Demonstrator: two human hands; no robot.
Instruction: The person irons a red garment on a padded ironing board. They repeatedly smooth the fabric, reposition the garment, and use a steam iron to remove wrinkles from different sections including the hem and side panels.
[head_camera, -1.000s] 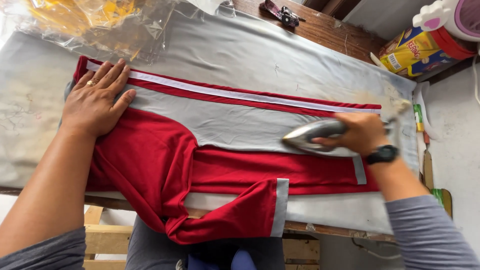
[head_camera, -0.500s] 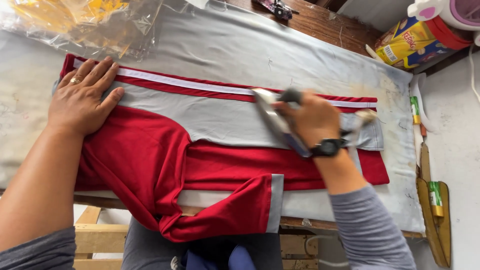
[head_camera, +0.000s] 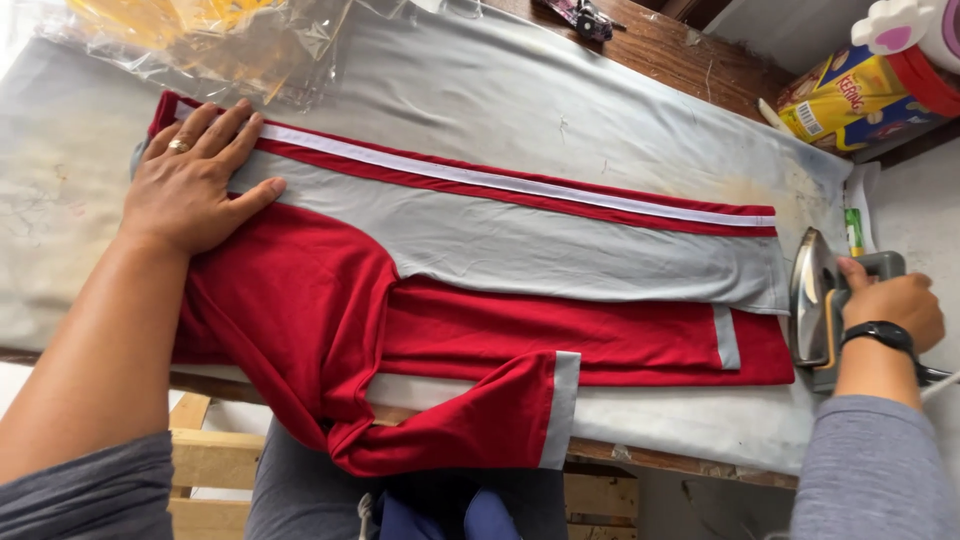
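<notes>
My left hand lies open and flat, fingers spread, pressing the red and grey garment at its ten o'clock corner. A ring shows on one finger. The garment stretches across the grey padded board from nine to three o'clock, a white stripe along its far edge, one red sleeve hanging over the near edge at six o'clock. My right hand, a black watch on its wrist, is closed around the handle of the iron, which stands tipped up with its soleplate facing the garment, just off the garment's three o'clock end. Crinkled clear plastic lies at eleven o'clock, touching the board near my left fingers. A yellow packet sits at two o'clock, well apart.
</notes>
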